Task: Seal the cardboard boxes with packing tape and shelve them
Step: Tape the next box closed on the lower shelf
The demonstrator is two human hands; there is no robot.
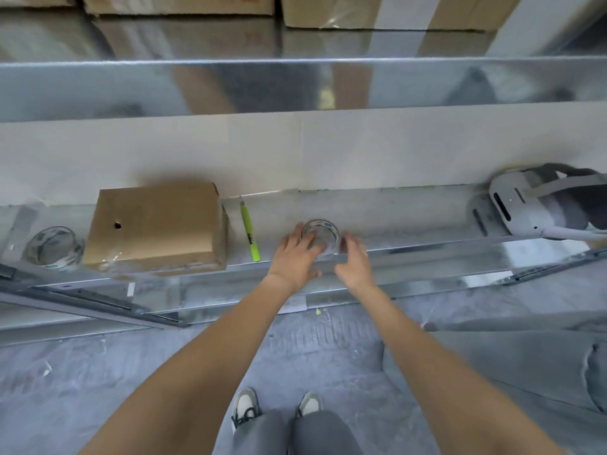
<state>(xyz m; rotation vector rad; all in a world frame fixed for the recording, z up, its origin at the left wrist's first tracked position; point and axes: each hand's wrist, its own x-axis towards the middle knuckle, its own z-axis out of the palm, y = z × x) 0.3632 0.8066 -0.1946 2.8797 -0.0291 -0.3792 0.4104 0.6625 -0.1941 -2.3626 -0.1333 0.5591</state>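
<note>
Both hands, left hand [297, 254] and right hand [353, 261], spread open around the clear round tape roll [320, 236]; a nudge toward six o'clock could roll it off the metal shelf [410, 211].

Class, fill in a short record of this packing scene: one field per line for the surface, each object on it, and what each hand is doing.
surface: shiny metal shelf
box: brown cardboard box, left part of shelf
cutter: yellow-green utility knife, right of box
tape near hands: clear packing tape roll, flat on shelf
second tape: clear tape roll, far left
headset: white VR headset, far right
left hand: open, fingers on roll
right hand: open, beside roll
</note>
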